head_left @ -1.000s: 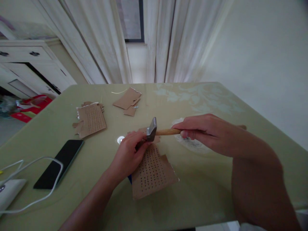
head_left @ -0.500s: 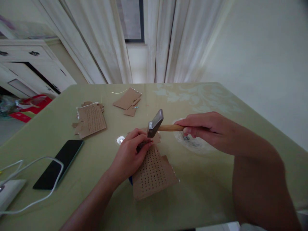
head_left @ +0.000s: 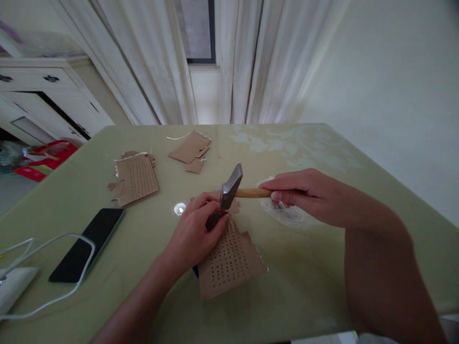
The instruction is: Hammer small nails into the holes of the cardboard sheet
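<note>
A brown cardboard piece [head_left: 229, 260] full of punched holes lies on the green table [head_left: 294, 286] in front of me. My left hand [head_left: 191, 234] rests on its upper left part and pinches a small dark punch tool [head_left: 214, 220] upright against it. My right hand [head_left: 308, 193] grips the wooden handle of a hammer [head_left: 231, 184]. The steel hammer head hangs just above the punch tool.
More cardboard pieces lie further back: a perforated one [head_left: 136, 177] at the left and plain scraps [head_left: 191, 148] near the middle. A dark phone [head_left: 88, 243] and a white cable [head_left: 53, 267] lie at the left. A small white disc [head_left: 179, 208] sits beside my left hand.
The hammer head rose from the punch tool and tilted up, then stayed near that height. My left hand shifted slightly on the cardboard.
</note>
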Motion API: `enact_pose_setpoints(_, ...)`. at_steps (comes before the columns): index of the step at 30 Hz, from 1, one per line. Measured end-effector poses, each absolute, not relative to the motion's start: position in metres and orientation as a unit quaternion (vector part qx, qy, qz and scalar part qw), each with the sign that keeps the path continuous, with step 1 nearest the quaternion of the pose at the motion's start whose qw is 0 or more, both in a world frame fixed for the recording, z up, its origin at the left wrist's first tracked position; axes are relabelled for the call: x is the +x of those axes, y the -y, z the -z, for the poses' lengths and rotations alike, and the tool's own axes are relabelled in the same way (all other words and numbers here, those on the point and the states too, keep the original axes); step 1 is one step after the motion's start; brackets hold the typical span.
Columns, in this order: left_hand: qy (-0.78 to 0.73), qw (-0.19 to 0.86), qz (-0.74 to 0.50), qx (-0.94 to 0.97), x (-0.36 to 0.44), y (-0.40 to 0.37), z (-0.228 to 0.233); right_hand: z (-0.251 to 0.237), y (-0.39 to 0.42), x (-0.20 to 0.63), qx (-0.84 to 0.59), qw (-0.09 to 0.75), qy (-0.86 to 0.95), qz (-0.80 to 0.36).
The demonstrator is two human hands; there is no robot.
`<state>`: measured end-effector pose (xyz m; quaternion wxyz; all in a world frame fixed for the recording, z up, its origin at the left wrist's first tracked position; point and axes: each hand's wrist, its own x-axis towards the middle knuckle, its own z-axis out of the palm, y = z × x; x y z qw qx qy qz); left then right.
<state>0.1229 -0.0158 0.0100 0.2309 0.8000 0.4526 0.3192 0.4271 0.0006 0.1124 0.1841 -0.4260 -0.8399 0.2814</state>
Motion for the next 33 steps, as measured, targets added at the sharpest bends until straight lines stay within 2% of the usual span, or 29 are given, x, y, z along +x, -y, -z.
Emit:
enact_pose_setpoints(4, -0.470, 0.233, -0.313, 0.792, 0.124, 0.017, -0.013, -0.108, -0.005, 0.427, -0.413, 0.155, 0.850, -0.287)
enact_pose_setpoints(9, -0.477, 0.237, -0.302, 0.790, 0.124, 0.018, -0.013, -0.105, -0.008, 0.430, -0.430, 0.192, 0.830, -0.300)
enact_pose_setpoints(15, -0.464, 0.238, -0.323, 0.790, 0.124, 0.017, -0.011, -0.100, -0.015, 0.425, -0.403, 0.128, 0.847, -0.321)
enact_pose_setpoints(19, -0.464, 0.235, -0.323, 0.791, 0.126, 0.015, -0.010, -0.101, -0.014, 0.426, -0.428, 0.161, 0.831, -0.317)
enact_pose_setpoints(24, -0.452, 0.255, -0.350, 0.780, 0.128, 0.015, -0.009, -0.101, -0.014, 0.424, -0.431, 0.127, 0.839, -0.306)
enact_pose_setpoints(26, -0.448, 0.275, -0.370, 0.766, 0.126, 0.012, -0.009, -0.102, -0.012, 0.424, -0.442, 0.148, 0.836, -0.290)
enact_pose_setpoints(28, -0.455, 0.306, -0.416, 0.726, 0.123, 0.006, -0.008, -0.101, -0.006, 0.423, -0.470, 0.203, 0.808, -0.290)
enact_pose_setpoints(31, -0.498, 0.372, -0.538, 0.569, 0.116, -0.013, -0.004, -0.091, 0.005, 0.419, -0.524, 0.302, 0.734, -0.308)
enact_pose_setpoints(33, -0.525, 0.414, -0.586, 0.458, 0.113, -0.027, 0.004, -0.076, 0.010, 0.414, -0.541, 0.331, 0.713, -0.299)
